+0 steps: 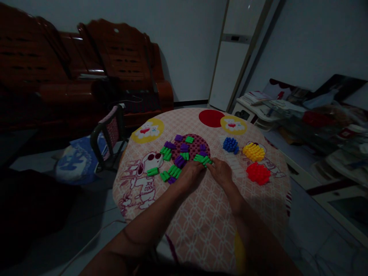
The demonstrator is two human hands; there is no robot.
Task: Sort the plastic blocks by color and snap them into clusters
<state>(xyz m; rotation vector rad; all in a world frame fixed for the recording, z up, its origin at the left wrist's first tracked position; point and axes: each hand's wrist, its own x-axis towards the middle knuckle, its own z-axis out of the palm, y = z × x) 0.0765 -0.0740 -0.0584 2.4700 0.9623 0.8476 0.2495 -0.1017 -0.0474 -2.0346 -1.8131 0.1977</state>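
Observation:
A row of small green plastic pieces, shaped like clothes pegs [202,159], lies between my two hands near the middle of the round table. My left hand [193,173] is curled at the row's near left side, its fingertips partly hidden. At the right end, the fingers of my right hand [220,171] are closed against the same green pieces. Left of my hands, other green pegs [174,171] and purple pegs [180,161] lie mixed together. To the right sit separate heaps of blue pegs [230,145], yellow pegs [253,151] and red pegs [258,173].
A patterned tablecloth [198,218] covers the table. Beyond its left edge stands a folding chair [110,134], with a wooden sofa [123,57] behind. On the right is a cluttered low cabinet [290,115]. A tall white appliance [230,69] stands in the far corner.

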